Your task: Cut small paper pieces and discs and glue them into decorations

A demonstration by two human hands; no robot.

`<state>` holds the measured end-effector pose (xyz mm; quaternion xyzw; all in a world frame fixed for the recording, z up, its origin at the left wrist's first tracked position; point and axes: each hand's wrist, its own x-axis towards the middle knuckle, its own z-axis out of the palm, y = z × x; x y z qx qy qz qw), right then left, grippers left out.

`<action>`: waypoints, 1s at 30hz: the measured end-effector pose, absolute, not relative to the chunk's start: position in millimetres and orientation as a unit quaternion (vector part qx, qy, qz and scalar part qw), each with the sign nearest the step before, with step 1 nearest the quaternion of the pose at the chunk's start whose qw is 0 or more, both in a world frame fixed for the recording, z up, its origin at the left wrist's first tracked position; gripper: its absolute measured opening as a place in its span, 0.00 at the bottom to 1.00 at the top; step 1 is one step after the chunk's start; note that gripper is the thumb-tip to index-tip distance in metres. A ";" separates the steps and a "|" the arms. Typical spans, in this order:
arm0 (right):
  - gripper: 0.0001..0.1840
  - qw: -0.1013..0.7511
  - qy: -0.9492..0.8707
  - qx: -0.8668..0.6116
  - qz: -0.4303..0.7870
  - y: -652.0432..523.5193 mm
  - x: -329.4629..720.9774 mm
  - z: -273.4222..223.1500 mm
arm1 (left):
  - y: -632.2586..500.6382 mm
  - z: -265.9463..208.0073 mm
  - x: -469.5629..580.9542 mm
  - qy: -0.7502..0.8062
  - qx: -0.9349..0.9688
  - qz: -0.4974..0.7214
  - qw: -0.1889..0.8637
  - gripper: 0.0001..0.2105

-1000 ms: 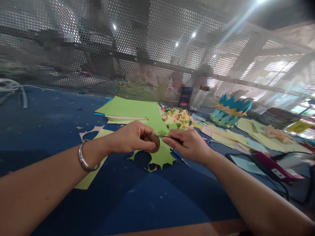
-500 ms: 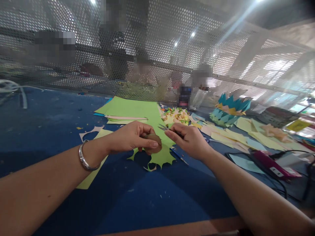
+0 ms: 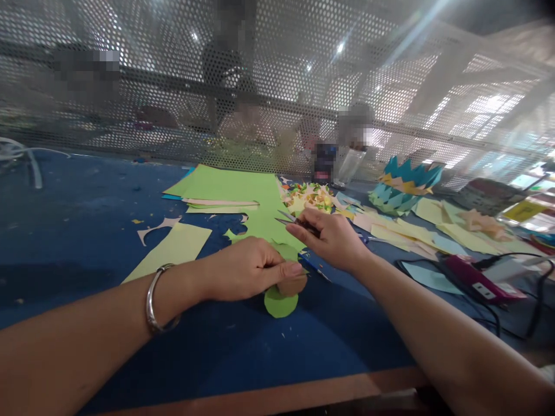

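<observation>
My left hand [image 3: 255,268] is closed in a pinch on a brown cardboard disc [image 3: 292,286]. A round green paper piece [image 3: 281,305] shows below the disc, and more green paper [image 3: 286,251] sticks out above the fingers; whether these are held with the disc I cannot tell. My right hand [image 3: 332,237] is shut around small scissors [image 3: 287,218], blades apart and pointing left, a little above the left hand and away from the paper. Behind both hands lies a large green sheet [image 3: 234,188] with scalloped cut edges, its near part covered by my left hand.
A pale yellow strip [image 3: 173,245] and a cut scrap [image 3: 158,229] lie left. A blue pen [image 3: 316,268] sits below my right hand. Paper scraps [image 3: 310,199], a teal paper crown [image 3: 405,185] and a magenta power strip [image 3: 481,283] stand right. Perforated metal mesh [image 3: 269,69] closes the back.
My left hand has moved right and toward me with the brown disc. A round green piece now shows beneath it. My right hand with the scissors has shifted slightly.
</observation>
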<state>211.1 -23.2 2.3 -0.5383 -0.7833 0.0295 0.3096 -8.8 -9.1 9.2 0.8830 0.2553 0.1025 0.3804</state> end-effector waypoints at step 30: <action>0.24 0.174 -0.788 -0.589 0.023 -8.6 206.4 -15.2 | 60.0 -0.9 -34.8 0.430 0.870 0.112 0.212 0.19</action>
